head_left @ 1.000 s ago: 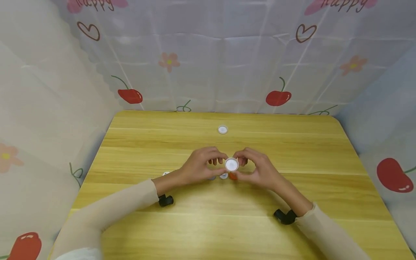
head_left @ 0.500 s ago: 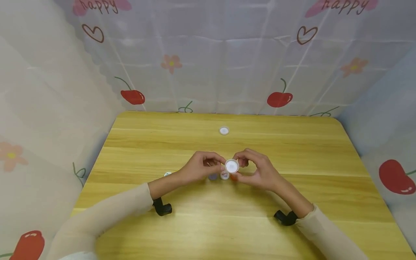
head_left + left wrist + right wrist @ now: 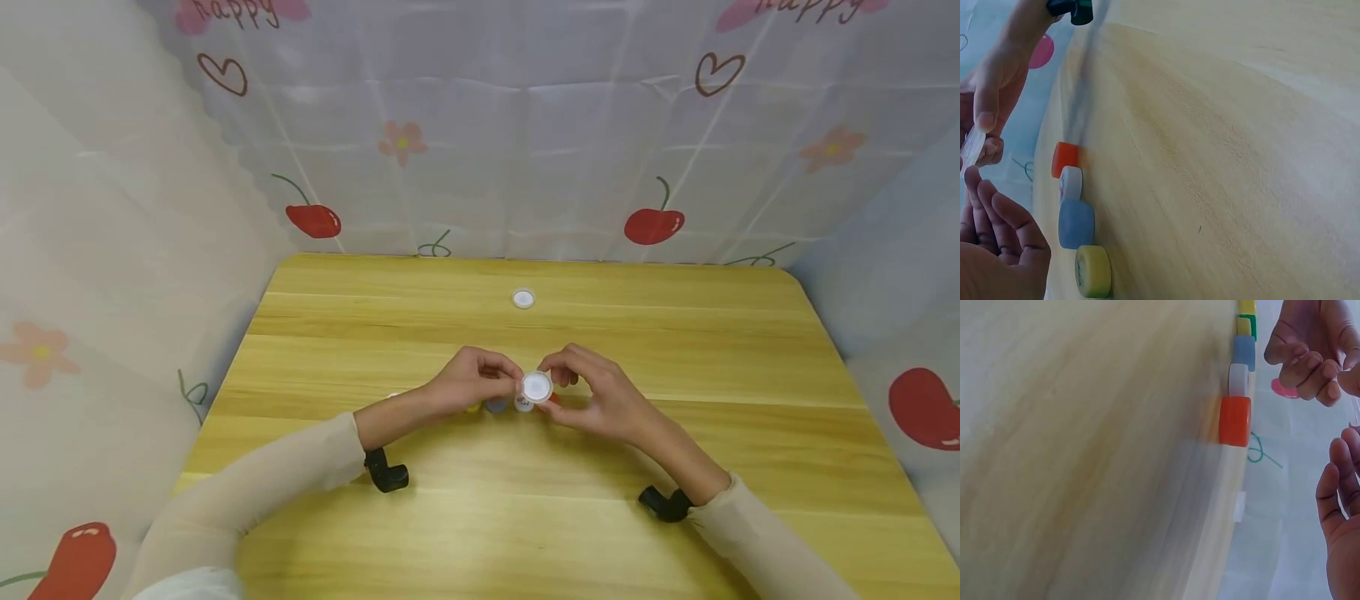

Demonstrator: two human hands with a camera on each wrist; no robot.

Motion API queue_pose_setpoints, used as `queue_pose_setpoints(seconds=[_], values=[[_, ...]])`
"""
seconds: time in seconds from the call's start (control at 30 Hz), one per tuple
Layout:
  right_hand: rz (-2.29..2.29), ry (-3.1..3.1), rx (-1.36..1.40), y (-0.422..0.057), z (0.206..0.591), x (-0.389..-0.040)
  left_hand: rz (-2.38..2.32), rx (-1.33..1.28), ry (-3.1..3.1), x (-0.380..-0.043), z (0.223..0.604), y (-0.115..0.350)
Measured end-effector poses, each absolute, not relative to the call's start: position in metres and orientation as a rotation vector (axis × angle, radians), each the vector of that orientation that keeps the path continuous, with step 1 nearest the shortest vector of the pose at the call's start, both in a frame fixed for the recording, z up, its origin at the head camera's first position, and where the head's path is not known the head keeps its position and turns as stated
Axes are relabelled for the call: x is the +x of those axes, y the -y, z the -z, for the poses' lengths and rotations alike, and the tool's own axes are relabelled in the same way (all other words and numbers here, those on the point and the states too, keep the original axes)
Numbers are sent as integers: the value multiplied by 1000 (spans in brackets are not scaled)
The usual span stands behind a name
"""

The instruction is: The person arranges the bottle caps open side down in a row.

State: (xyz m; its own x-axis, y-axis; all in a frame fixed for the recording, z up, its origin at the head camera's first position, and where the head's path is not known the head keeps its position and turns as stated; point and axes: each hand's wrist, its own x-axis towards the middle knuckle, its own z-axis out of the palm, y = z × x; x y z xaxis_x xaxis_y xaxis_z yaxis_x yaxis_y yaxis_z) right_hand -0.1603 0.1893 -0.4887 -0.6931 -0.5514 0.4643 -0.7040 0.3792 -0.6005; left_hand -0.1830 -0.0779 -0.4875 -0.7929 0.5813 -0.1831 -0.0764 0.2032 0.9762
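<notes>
A small round disc (image 3: 536, 387) with a white middle and a clear rim is held up over the table between both hands. My left hand (image 3: 474, 385) pinches its left edge between thumb and forefinger. On the opposite side, my right hand (image 3: 600, 396) grips the rim with thumb and fingers. Below the hands stands a row of short round pieces: orange (image 3: 1065, 160), white (image 3: 1071, 184), grey-blue (image 3: 1076, 224) and yellow (image 3: 1093, 271). In the wrist views the disc is mostly cut off at the frame edge.
A similar white disc with a clear rim (image 3: 523, 298) lies near the back of the wooden table (image 3: 390, 325). Printed curtains (image 3: 525, 167) hang behind and at both sides. Black camera mounts (image 3: 386, 473) jut from the wrists.
My left thumb and forefinger, spread apart a second ago, have come together at the disc's left edge. My right hand keeps its hold. The view shifts slightly.
</notes>
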Motion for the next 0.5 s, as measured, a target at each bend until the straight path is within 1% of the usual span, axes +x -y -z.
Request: queue_pose_setpoints(seconds=[0.23,0.4,0.5], values=[[-1279,2559,1035,-190,492,-163,-1572,659,-2212,-185,488,82],[-1572,2715,877,-197,493,-165,-1457,875,-2444,-184,486,85],[-1755,2776,842,-199,492,-168,-1391,1034,-2586,-184,485,84]])
